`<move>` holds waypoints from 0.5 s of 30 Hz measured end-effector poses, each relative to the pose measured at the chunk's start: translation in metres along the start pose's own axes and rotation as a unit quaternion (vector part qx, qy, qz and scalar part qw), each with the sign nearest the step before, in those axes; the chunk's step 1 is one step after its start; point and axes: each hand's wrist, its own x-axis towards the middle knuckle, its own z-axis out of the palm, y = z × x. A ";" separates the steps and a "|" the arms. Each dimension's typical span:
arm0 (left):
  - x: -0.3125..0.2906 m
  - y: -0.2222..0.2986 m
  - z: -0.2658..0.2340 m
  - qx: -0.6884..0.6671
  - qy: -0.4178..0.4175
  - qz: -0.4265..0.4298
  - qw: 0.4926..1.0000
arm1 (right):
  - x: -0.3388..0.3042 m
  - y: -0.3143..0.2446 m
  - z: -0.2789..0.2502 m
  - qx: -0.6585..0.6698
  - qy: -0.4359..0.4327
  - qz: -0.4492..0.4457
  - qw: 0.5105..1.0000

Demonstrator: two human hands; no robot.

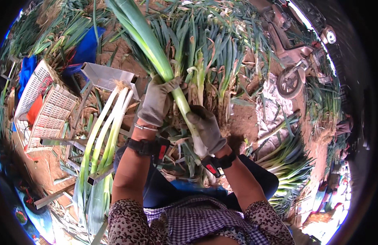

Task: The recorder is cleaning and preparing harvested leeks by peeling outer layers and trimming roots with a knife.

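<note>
The grip of the left hand (158,100) is curling snugly around a thick leek (156,53), its opening no wider than the stalk, while the right hand (207,128) is closing its fingers over the paler shank nearer the body. Both are wearing grey, soil-darkened fabric gloves (the right one is looking dirtier). The leek is hanging over the person's lap, smooth and glossy, its round shank spreading into flat, layered green leaves. Its long axis is slanting from far left to near right, leaves pointing far and the white end pointing near.

On the left, several leeks (109,126) are lying across a frame of square metal bars (101,176), their stringy roots facing far and their leaves trailing near. Beyond the hands, a dense bundle of leeks (227,65) is standing with crinkled, browning outer leaves; on the right, another heap (289,165) is fanning over the ground.
</note>
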 end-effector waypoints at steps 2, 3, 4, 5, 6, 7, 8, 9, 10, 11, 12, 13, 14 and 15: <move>0.001 0.001 0.005 0.034 0.014 0.037 0.999 | -0.001 0.001 -0.011 0.027 0.020 0.043 0.999; 0.001 0.001 0.007 0.051 0.021 0.055 0.997 | -0.001 0.002 -0.014 0.040 0.030 0.064 0.997; 0.000 0.000 0.006 0.048 0.042 0.040 0.997 | -0.007 -0.012 -0.005 0.072 0.047 0.059 0.995; 0.001 -0.001 0.005 0.067 0.047 0.047 0.996 | -0.005 -0.009 -0.001 -0.008 0.047 0.011 0.999; 0.003 -0.001 0.003 0.085 0.053 0.055 0.993 | -0.001 -0.007 0.003 -0.089 0.046 -0.036 0.994; 0.004 0.000 0.006 0.104 0.056 0.061 0.991 | 0.002 -0.006 0.005 -0.168 0.047 -0.085 0.981; 0.003 0.001 0.008 0.074 0.062 0.044 0.994 | 0.005 -0.001 0.004 -0.257 0.066 -0.113 0.958; 0.001 0.003 0.009 0.044 0.068 0.027 0.996 | 0.007 0.001 0.003 -0.210 0.053 -0.123 0.969; 0.000 0.004 0.010 0.012 0.074 0.010 0.997 | 0.009 0.000 0.003 -0.164 0.039 -0.131 0.977; 0.000 0.004 0.008 0.008 0.067 0.013 0.998 | 0.012 -0.001 0.001 -0.086 0.040 -0.075 0.993; 0.001 0.004 0.007 0.004 0.060 0.015 0.998 | 0.015 -0.003 -0.001 -0.006 0.050 -0.022 0.998; 0.002 0.003 0.006 0.000 0.054 0.015 0.998 | 0.018 0.002 -0.007 0.030 0.036 -0.020 0.999; 0.002 0.002 0.008 0.005 0.059 0.017 0.998 | 0.021 0.008 -0.013 0.066 0.022 -0.020 0.997; 0.003 0.002 0.009 0.009 0.058 0.021 0.998 | 0.022 0.014 -0.018 0.106 0.023 -0.002 0.994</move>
